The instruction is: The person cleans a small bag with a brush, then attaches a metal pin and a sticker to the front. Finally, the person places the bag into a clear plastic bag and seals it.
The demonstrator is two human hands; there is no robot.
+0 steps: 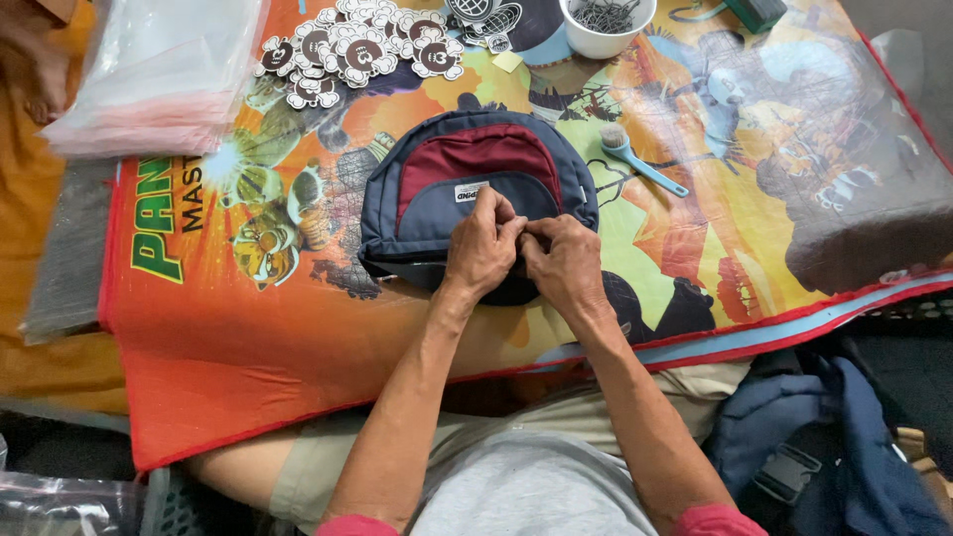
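A: Where's the bag?
B: On the mat, below the bowl. Left hand and right hand pinch its front together.
A: Advice?
B: Probably keep fabric taut, fingertips close.

Two hands, left and right, on one pouch; one white bowl at 12 o'clock, one brush at 1, one stack of clear bags at 10, stickers too many to count.
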